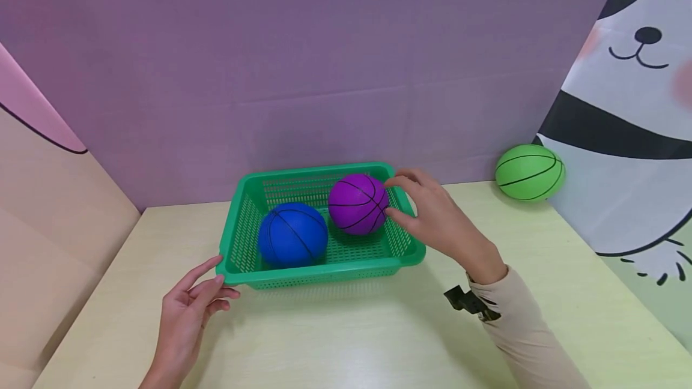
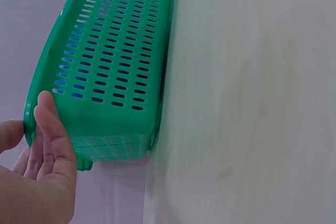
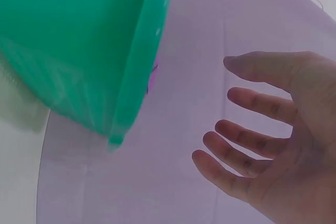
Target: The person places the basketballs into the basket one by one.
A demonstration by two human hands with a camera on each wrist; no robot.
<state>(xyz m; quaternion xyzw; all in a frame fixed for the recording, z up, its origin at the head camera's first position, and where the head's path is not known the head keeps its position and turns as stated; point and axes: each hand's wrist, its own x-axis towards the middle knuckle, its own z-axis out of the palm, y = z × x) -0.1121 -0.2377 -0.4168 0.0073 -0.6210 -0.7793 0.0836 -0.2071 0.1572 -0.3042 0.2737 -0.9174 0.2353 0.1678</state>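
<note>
A green plastic basket point(image 1: 324, 272) with slotted walls stands at the back of the table. Inside it, a blue ball point(image 1: 292, 235) lies on the left and a purple ball point(image 1: 358, 204) on the right, both with black basketball lines. My left hand point(image 1: 189, 305) grips the basket's front left corner, thumb on one side of the rim and fingers on the other in the left wrist view. Over the right rim, my right hand point(image 1: 432, 212) spreads its thumb and fingers beside the purple ball. The right wrist view shows those fingers point(image 3: 257, 107) apart with nothing between them.
A green ball point(image 1: 530, 173) sits at the table's back right corner. Behind the table point(image 1: 335, 341) hangs a purple cloth backdrop point(image 1: 324, 77). A panda-printed panel point(image 1: 622, 197) borders the right side, and a pale panel point(image 1: 48, 215) the left.
</note>
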